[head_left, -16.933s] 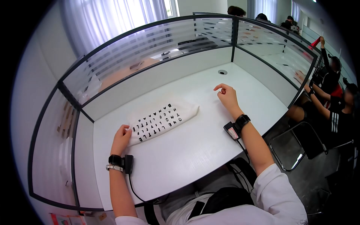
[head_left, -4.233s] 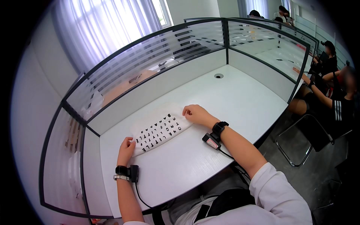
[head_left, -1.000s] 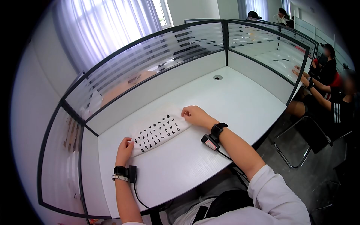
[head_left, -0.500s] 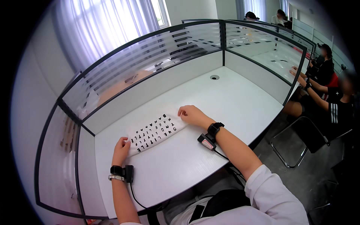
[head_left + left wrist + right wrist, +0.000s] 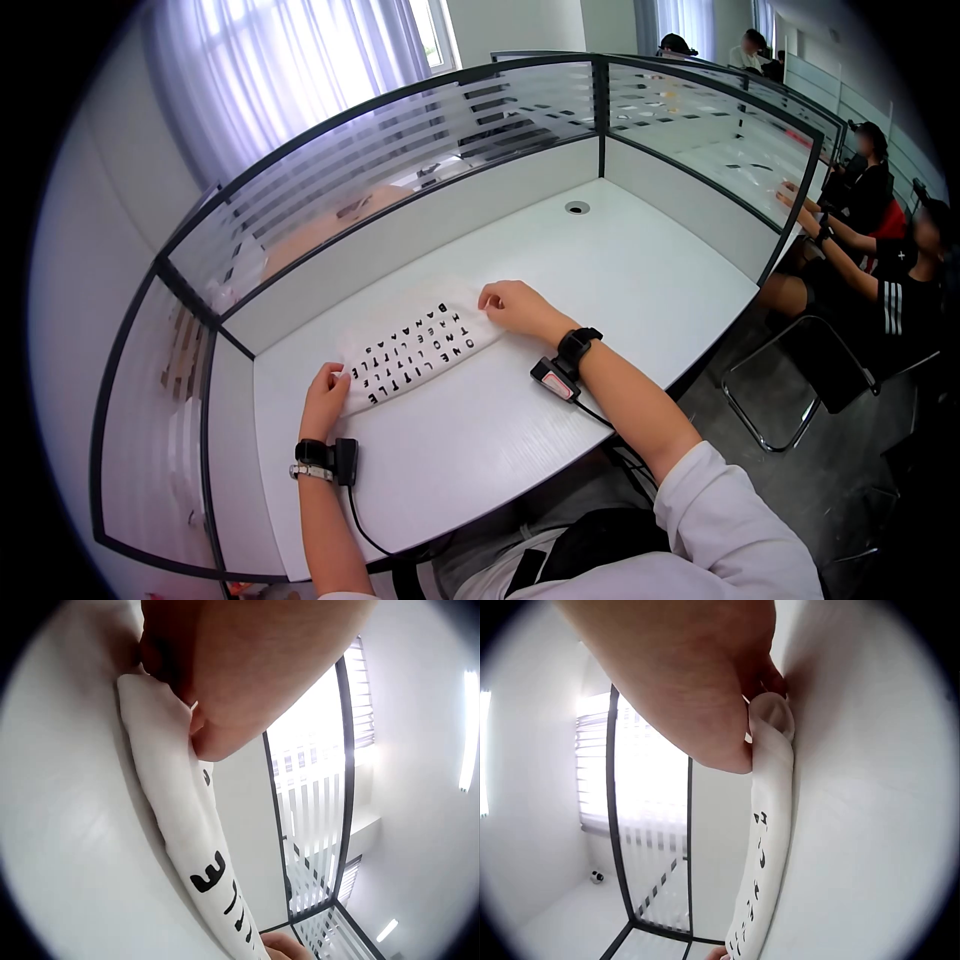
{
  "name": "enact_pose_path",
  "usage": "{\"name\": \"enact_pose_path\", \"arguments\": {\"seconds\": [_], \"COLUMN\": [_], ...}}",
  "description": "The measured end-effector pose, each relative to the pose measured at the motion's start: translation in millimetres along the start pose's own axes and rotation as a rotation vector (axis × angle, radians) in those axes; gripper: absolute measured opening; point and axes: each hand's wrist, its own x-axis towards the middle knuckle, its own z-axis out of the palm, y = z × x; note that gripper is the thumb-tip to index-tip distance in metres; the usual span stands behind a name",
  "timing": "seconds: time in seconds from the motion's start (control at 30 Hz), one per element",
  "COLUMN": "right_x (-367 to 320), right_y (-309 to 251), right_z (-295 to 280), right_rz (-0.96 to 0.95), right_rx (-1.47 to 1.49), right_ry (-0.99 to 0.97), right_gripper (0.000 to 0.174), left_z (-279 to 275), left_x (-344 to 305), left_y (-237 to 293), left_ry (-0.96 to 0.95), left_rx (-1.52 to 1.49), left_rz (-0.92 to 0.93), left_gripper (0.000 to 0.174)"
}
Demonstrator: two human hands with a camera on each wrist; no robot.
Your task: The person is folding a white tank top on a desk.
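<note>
A white cloth (image 5: 405,350) with rows of black lettering, "ONE LITTLE" among them, lies on the desk. Both wrist views show its near side as a thick, rounded fold. My left hand (image 5: 323,397) pinches the left end, thumb on the lettered face (image 5: 214,739). At the right end, my right hand (image 5: 522,308) pinches the cloth by its corner, where the right wrist view shows a rolled, open end (image 5: 774,716). The fingers behind the cloth are partly hidden in both wrist views.
The white desk (image 5: 500,430) has a round cable hole (image 5: 577,208) near its back corner. Dark-framed partitions (image 5: 400,165) enclose its back and sides. To the right stand a chair (image 5: 790,385) and seated people (image 5: 900,270).
Since the oldest frame, my right hand has come down and left onto the cloth's right end. Over the last second, both hands and the cloth have stayed nearly still.
</note>
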Motion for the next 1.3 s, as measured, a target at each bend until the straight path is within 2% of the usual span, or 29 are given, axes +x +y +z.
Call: {"name": "enact_pose_path", "arguments": {"seconds": [1.3], "right_x": [2], "right_y": [0], "right_z": [-1], "right_rz": [-0.001], "right_rx": [-0.004], "right_ry": [-0.011], "right_gripper": [0.019], "left_z": [-1], "left_x": [-2], "left_y": [6], "left_ry": [0.008], "left_rx": [0.022], "left_rz": [-0.025], "left_gripper": [0.026]}}
